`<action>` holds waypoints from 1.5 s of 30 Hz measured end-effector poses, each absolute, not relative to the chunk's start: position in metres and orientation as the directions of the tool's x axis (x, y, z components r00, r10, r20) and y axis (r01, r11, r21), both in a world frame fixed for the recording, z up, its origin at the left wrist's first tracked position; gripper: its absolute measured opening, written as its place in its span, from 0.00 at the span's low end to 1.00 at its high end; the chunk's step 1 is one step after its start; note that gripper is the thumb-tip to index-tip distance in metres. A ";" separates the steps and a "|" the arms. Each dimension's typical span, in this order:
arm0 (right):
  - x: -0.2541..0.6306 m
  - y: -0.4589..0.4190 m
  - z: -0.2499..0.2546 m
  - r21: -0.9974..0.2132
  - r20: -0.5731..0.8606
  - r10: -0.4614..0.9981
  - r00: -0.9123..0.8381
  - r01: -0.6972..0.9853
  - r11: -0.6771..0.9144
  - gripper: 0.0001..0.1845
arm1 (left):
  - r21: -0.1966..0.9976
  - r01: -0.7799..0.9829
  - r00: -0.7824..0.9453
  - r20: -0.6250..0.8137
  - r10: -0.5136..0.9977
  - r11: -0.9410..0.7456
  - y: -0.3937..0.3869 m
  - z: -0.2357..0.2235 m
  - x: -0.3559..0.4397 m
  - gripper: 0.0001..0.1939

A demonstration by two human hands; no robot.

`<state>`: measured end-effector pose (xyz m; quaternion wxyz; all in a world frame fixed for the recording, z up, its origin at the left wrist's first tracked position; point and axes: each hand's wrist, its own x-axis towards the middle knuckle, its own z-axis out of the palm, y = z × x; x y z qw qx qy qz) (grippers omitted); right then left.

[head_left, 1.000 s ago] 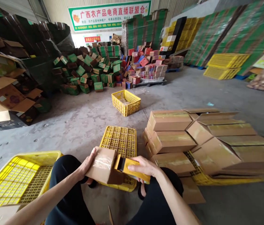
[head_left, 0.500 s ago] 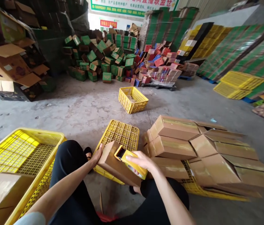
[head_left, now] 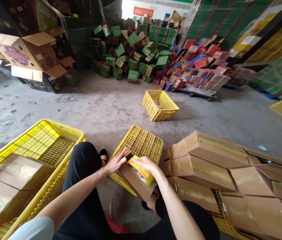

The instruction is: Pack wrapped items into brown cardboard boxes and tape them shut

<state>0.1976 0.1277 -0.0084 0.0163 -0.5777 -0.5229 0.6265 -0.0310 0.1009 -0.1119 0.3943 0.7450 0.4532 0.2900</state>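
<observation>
A closed cardboard box (head_left: 138, 185) rests on an upturned yellow crate (head_left: 144, 141) between my knees. My right hand (head_left: 147, 165) is wrapped round a yellow tape dispenser (head_left: 138, 164), whose dark front end sits at the far left end of the box top. My left hand (head_left: 117, 162) lies at that same end, fingers stretched out, the tips beside the dispenser's front. Part of the box is hidden under the dispenser and my hands.
At left stands a yellow crate (head_left: 80, 137) with cardboard boxes (head_left: 18, 173) in it. Stacked cardboard boxes (head_left: 211, 166) are at right. Ahead on the concrete floor is another yellow crate (head_left: 159, 106), with piles of green boxes (head_left: 132, 50) and red boxes (head_left: 201, 63) behind.
The dispenser has come to the far left end of the box top. My left hand has shifted from the box's side onto that end, beside the dispenser. The view has turned left and down.
</observation>
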 end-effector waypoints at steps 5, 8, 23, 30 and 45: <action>0.199 0.127 -0.001 -0.640 -0.726 0.617 -0.303 0.627 -0.445 0.20 | 0.775 0.518 0.450 0.113 0.886 -0.362 0.102 -0.121 -0.031 0.38; 0.200 0.124 0.006 -0.654 -0.712 0.625 -0.320 0.626 -0.424 0.21 | 0.702 0.582 0.472 0.119 0.873 -0.410 0.100 -0.122 -0.029 0.38; 0.239 0.090 0.007 -0.704 -0.668 0.680 -0.303 0.552 -0.446 0.19 | 0.530 0.687 0.534 0.096 0.840 -0.497 0.092 -0.120 -0.020 0.41; 0.239 0.095 -0.009 -0.687 -0.690 0.650 -0.318 0.570 -0.450 0.21 | 0.435 0.551 0.709 0.207 0.674 -0.712 0.093 -0.123 -0.015 0.55; 0.261 0.077 -0.002 -0.689 -0.698 0.648 -0.306 0.533 -0.491 0.22 | 0.439 0.555 0.732 0.145 0.666 -0.706 0.099 -0.122 -0.019 0.52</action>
